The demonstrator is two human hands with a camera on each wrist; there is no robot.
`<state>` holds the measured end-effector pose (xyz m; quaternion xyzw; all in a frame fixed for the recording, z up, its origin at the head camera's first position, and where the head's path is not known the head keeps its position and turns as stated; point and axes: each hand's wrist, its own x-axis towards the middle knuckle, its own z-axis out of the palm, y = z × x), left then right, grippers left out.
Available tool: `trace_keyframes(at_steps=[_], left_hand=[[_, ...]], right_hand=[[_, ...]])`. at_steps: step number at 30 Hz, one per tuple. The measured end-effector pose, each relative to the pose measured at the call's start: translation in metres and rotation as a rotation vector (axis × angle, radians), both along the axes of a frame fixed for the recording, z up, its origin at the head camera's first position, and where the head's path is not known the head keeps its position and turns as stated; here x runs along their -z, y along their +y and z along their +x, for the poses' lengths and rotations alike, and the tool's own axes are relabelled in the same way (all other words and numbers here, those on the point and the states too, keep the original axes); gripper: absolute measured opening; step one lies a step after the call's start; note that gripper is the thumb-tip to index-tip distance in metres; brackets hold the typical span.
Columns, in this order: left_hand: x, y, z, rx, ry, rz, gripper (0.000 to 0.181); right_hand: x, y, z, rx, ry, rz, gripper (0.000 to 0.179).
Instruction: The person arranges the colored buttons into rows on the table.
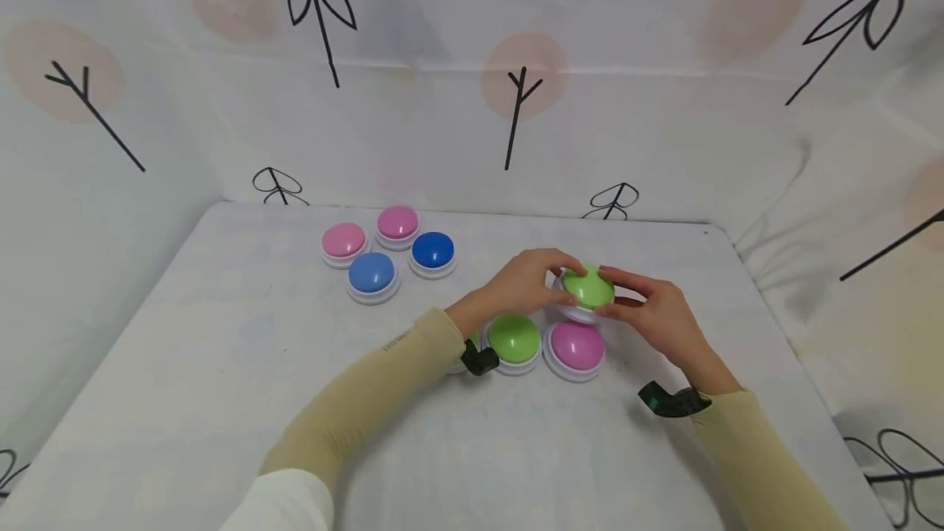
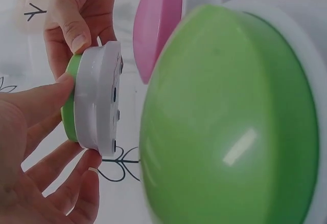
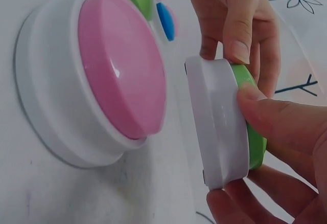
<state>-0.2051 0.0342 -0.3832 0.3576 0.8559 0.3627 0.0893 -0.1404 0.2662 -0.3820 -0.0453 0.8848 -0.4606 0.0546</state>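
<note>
Between them, both hands hold a green-domed push button (image 1: 588, 287) with a white base, raised above the table. My left hand (image 1: 525, 281) grips its left side and my right hand (image 1: 661, 316) its right. In the left wrist view the button (image 2: 94, 101) appears edge-on, small dark spots on its underside. The right wrist view shows thumbs on the green dome and fingers at the white base (image 3: 217, 121). Just below stand a pink button (image 1: 578, 345) and another green button (image 1: 514, 339). A further green one (image 1: 474, 339) is mostly hidden behind the left wrist.
Farther left on the white table (image 1: 243, 400) stand two pink buttons (image 1: 343, 240) (image 1: 398, 223), a dark blue button (image 1: 433, 250) and a lighter blue button (image 1: 372, 273). A patterned white cloth (image 1: 435, 129) hangs behind the table and along its sides.
</note>
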Motion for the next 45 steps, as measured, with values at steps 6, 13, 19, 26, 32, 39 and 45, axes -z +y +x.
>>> trace_keyframes(at_steps=[6, 13, 19, 26, 32, 39, 45], left_hand=[[0.004, 0.011, 0.003, 0.030, -0.007, 0.009, 0.044], [0.012, 0.023, 0.006, 0.036, -0.003, -0.003, 0.041], [0.015, 0.033, 0.009, 0.021, -0.009, 0.001, 0.040], [0.018, 0.046, 0.014, 0.000, -0.026, -0.004, 0.038], [0.019, 0.051, 0.017, -0.018, -0.031, -0.007, 0.038], [0.023, 0.057, 0.023, -0.018, -0.026, -0.012, 0.038], [0.028, 0.060, 0.027, -0.013, -0.005, -0.025, 0.036]], right_hand=[[0.004, 0.011, 0.008, 0.008, 0.023, 0.010, 0.065], [0.011, 0.023, 0.013, 0.009, 0.019, 0.039, 0.066], [0.014, 0.031, 0.017, 0.019, 0.034, 0.067, 0.067], [0.015, 0.040, 0.024, 0.039, 0.043, 0.043, 0.066], [0.016, 0.045, 0.027, 0.048, 0.036, 0.066, 0.067], [0.019, 0.049, 0.032, 0.053, 0.039, 0.083, 0.067], [0.024, 0.052, 0.035, 0.066, 0.034, 0.117, 0.067]])
